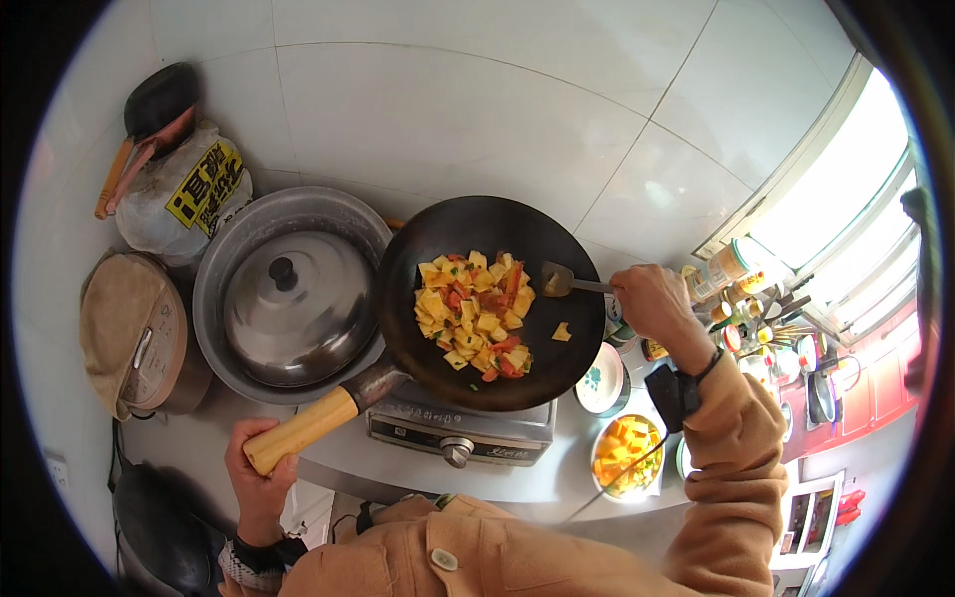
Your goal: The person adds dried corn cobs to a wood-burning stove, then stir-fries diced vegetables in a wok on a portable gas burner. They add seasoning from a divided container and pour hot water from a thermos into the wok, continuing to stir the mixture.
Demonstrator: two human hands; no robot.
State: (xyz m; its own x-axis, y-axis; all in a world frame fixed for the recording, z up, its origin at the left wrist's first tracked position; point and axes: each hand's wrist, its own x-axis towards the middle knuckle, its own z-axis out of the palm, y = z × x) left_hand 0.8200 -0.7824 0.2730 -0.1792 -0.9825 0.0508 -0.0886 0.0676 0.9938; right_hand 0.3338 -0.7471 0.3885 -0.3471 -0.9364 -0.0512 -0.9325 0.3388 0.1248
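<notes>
A black wok (468, 224) sits over a gas stove (477, 433), its wooden handle (308, 426) pointing toward me at the lower left. My left hand (261, 478) is closed around the end of that handle. Inside the wok lies a heap of yellow diced pieces (453, 323) mixed with red chunks and green bits, with one yellow piece apart on the right. My right hand (652, 303) grips a metal spatula (562, 281), whose blade rests against the wok's inner right side, beside the food.
Left of the wok stands a large pot (214, 343) with a domed lid (298, 323), then a rice cooker (164, 348) under a cloth. Right of the stove are a bowl of yellow pieces (627, 453), a white bowl (599, 383) and several jars (721, 269). A tiled wall (448, 109) rises behind.
</notes>
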